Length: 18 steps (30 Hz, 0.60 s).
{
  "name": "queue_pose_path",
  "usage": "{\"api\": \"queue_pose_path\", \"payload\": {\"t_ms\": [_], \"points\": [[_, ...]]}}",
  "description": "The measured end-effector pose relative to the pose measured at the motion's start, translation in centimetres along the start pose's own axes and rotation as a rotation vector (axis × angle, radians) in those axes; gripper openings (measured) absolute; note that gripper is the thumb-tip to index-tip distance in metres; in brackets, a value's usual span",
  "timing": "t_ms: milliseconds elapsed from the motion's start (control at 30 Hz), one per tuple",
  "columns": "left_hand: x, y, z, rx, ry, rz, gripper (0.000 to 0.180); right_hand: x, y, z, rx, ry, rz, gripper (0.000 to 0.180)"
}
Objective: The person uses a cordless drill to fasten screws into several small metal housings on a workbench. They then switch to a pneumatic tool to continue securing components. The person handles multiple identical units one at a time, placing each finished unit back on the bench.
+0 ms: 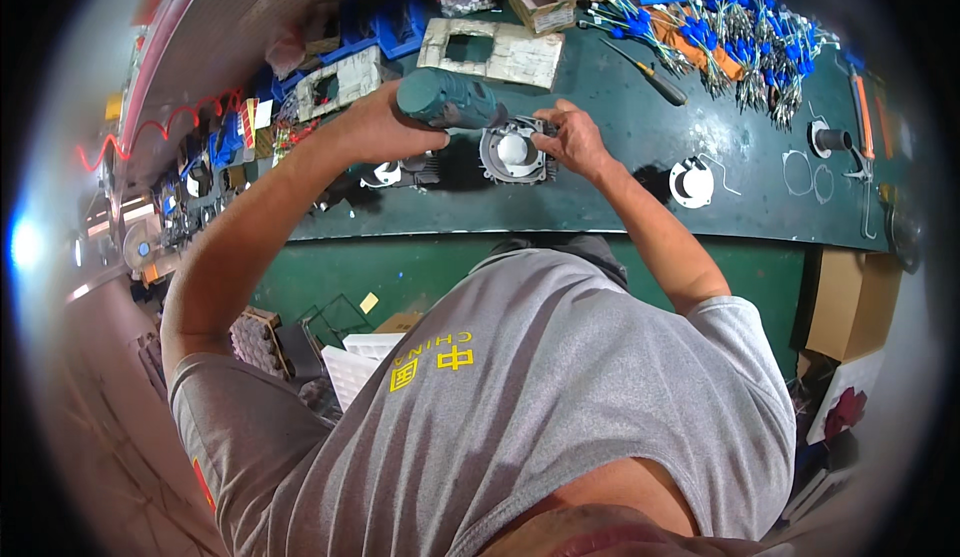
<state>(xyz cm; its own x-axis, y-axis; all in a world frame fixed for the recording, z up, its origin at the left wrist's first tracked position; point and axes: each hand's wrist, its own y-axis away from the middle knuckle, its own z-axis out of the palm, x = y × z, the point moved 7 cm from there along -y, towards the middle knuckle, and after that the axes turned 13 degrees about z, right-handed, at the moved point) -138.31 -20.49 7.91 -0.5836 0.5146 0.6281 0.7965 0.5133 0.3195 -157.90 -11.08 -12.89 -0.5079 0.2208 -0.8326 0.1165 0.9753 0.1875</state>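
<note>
My left hand [390, 129] is closed around a teal cordless power driver [432, 97], which lies nearly level and points right. Its front end reaches the upper edge of a round cast-metal housing [488, 162] with a pale domed centre. On the housing's right side, the fingers and thumb of my right hand [574, 139] grip its rim. Whether the driver's tip sits on a screw is too small to tell. Just left of this housing stands a similar metal part [418, 171], partly below my left wrist.
Across the green bench [600, 202] lie a white round part [691, 184] beside a bent wire, thin ring gaskets [797, 173] and a screwdriver [655, 82]. Blue-ended wire leads [765, 47] pile up at the back right. Cardboard pieces [525, 55] and blue bins [398, 29] line the back.
</note>
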Motion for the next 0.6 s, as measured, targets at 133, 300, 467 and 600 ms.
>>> {"api": "queue_pose_path", "payload": {"t_ms": [133, 300, 467, 600], "points": [[0.8, -0.3, -0.1, -0.036, -0.005, -0.116, 0.048, 0.0, 0.0, -0.1, 0.004, -0.041, -0.013, 0.043], [3.0, -0.1, -0.4, -0.088, -0.077, -0.150, 0.048, 0.2, -0.5, 0.0, -0.010, -0.071, -0.034, 0.043], [3.4, 0.7, -0.2, -0.067, -0.050, -0.209, 0.046, 0.3, 0.0, 0.2, 0.054, -0.060, -0.062, 0.042], [3.7, 1.4, 0.0, -0.139, 0.061, -0.199, 0.051, 0.0, 0.0, 0.0, 0.058, -0.041, -0.033, 0.040]]}}
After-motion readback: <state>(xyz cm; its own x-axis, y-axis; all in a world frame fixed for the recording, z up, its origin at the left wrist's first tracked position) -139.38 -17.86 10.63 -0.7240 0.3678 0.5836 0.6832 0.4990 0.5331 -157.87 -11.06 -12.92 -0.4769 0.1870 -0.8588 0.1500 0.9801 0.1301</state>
